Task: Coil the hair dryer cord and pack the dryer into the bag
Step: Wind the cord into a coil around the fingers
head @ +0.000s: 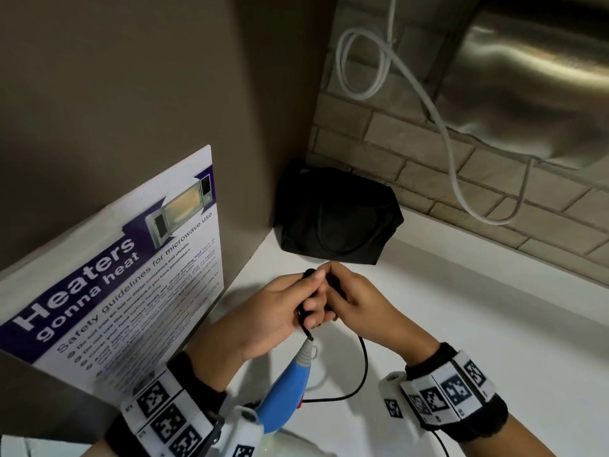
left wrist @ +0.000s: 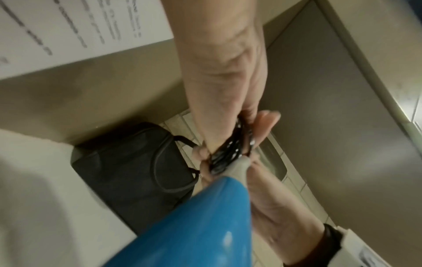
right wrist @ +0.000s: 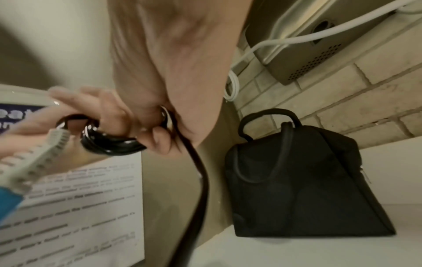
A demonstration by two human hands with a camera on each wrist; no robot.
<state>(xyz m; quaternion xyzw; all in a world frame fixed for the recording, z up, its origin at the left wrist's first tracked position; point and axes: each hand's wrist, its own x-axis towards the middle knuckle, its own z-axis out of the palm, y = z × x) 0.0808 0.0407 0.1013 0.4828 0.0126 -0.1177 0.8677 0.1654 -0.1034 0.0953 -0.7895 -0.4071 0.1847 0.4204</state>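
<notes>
A blue hair dryer (head: 283,395) with a grey ribbed cord sleeve (head: 306,352) hangs below my hands over the white counter. My left hand (head: 290,308) grips a small bundle of black cord loops (left wrist: 228,153). My right hand (head: 346,291) meets it from the right and pinches the loose black cord (right wrist: 194,180) against the bundle (right wrist: 109,142). The free cord (head: 362,367) curves down and back under my right wrist. The black bag (head: 339,216) with handles stands zipped in the corner just beyond my hands.
A microwave safety poster (head: 131,282) leans against the brown wall on the left. A steel appliance (head: 534,77) hangs on the brick wall at upper right, with a white cable (head: 438,117) looping down beside it. White counter (head: 494,324) stretches to the right.
</notes>
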